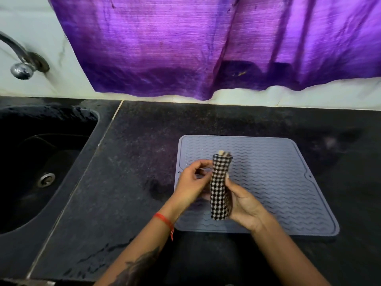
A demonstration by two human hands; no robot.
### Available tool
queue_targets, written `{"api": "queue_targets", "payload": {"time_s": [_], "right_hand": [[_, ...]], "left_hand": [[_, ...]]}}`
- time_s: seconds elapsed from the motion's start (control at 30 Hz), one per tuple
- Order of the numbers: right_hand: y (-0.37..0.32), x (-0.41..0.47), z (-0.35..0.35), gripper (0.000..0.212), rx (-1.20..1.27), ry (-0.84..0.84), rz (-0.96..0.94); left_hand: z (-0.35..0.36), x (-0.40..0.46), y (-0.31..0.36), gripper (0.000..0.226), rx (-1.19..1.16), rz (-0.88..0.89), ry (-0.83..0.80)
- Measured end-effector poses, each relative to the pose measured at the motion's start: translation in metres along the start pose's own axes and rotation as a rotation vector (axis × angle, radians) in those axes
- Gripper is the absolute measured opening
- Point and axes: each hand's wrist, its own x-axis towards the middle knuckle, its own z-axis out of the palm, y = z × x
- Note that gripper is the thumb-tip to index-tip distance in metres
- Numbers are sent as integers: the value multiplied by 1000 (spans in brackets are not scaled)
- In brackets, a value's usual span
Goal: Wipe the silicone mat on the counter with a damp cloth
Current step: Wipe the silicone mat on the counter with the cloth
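A grey-blue silicone mat (278,176) with wavy ridges lies flat on the black counter (134,162). Above its left half I hold a black-and-white checked cloth (219,188), folded into a narrow upright strip. My right hand (245,205) grips the strip's right side from behind, thumb on its edge. My left hand (191,182) is at the strip's left edge with curled fingers pinching it. The cloth hangs above the mat, and whether its lower end touches the mat is unclear.
A black sink (41,166) with a metal drain sits at the left, under a chrome tap (20,58) on the white wall. A purple curtain (206,48) hangs behind the counter. Wet streaks mark the counter near the front edge.
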Motion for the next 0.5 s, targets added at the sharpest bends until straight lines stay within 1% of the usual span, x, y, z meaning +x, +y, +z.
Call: {"api": "queue_targets", "payload": {"time_s": [0.07, 0.13, 0.17, 0.2, 0.27, 0.33, 0.37, 0.4, 0.47, 0.5], "right_hand": [[-6, -3, -2, 53, -107, 62, -9], [-17, -5, -4, 33, -259, 226, -15], [-22, -5, -6, 26, -310, 320, -31], [-27, -3, -8, 25, -338, 399, -53], [-36, 1, -13, 29, -384, 568, -107], [-47, 8, -13, 22, -514, 685, -201], [-51, 13, -12, 20, -626, 713, -243], [-56, 21, -12, 24, -754, 736, -281], [-64, 38, -10, 44, -1089, 772, -311], [-68, 46, -5, 50, -1279, 779, -317]], "left_hand": [[-14, 7, -12, 29, 265, 96, 89], [-30, 11, -23, 31, 441, 113, 145], [-38, 13, -28, 28, 538, 112, 192], [-45, 15, -32, 25, 641, 109, 255], [-57, 19, -38, 27, 818, 100, 365], [-66, 26, -42, 36, 968, 83, 388], [-71, 30, -45, 41, 1034, 70, 367], [-74, 34, -48, 48, 1088, 59, 338], [-81, 39, -54, 68, 1192, 65, 277], [-83, 40, -57, 79, 1238, 73, 251]]}}
